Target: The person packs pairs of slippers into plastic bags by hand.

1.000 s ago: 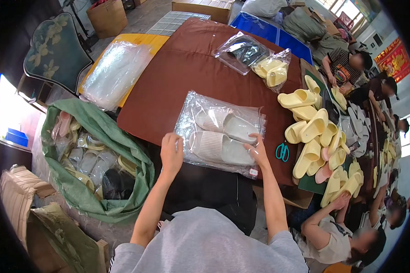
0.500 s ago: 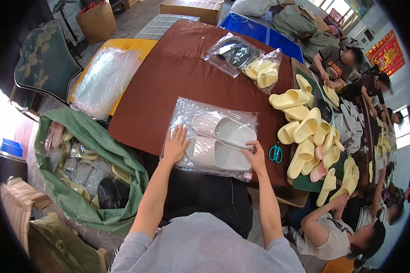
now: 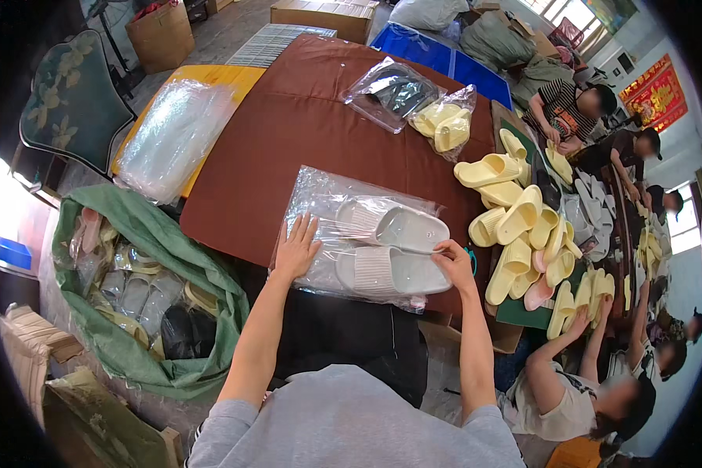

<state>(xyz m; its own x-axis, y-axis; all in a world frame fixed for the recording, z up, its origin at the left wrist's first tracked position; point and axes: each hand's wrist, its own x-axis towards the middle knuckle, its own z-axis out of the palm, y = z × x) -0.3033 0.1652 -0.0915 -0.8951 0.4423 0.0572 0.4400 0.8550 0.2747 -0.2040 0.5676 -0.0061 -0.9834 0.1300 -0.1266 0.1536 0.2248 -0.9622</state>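
Fingers spread, the left hand (image 3: 296, 248) presses flat on a clear plastic bag (image 3: 320, 207) holding two white slippers (image 3: 390, 248), while the right hand (image 3: 454, 261) pinches the bag's right edge. The bag lies at the near edge of the brown table (image 3: 288, 117); beyond it are a yellow slipper pile (image 3: 515, 226) and two more bagged pairs (image 3: 421, 101).

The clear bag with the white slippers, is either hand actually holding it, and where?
The left hand lies flat on the clear bag's left side. The right hand pinches its right edge beside the white slippers.
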